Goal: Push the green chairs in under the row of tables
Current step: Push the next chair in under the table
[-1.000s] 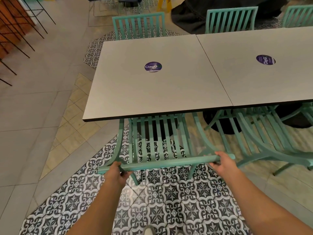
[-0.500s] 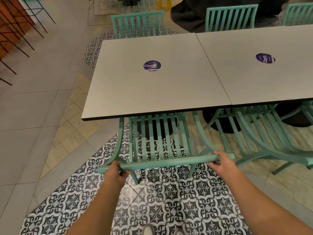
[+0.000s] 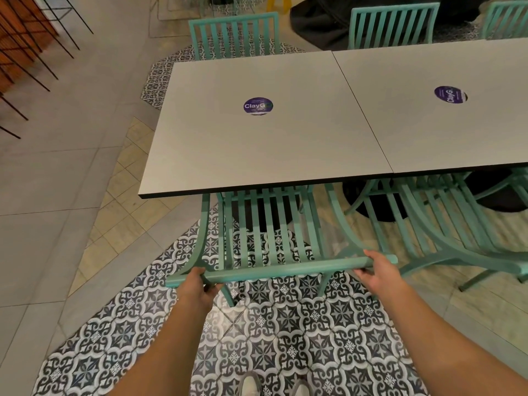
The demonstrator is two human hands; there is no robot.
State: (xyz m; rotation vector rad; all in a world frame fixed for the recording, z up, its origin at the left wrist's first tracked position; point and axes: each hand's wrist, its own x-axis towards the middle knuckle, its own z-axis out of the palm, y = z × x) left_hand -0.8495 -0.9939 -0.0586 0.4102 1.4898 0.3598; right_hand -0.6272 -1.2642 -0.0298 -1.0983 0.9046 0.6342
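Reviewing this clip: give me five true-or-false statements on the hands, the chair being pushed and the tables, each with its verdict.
1. Both hands grip the top rail of the same green chair. True: the left hand holds its left end, the right hand its right end.
2. The chair's seat is partly under the left table. True.
3. Each visible tabletop carries a round purple sticker. True.
4. The two tables are set well apart. False: their edges meet at a thin seam.
5. No chairs stand on the far side of the tables. False: green chair backs rise behind the far edge.
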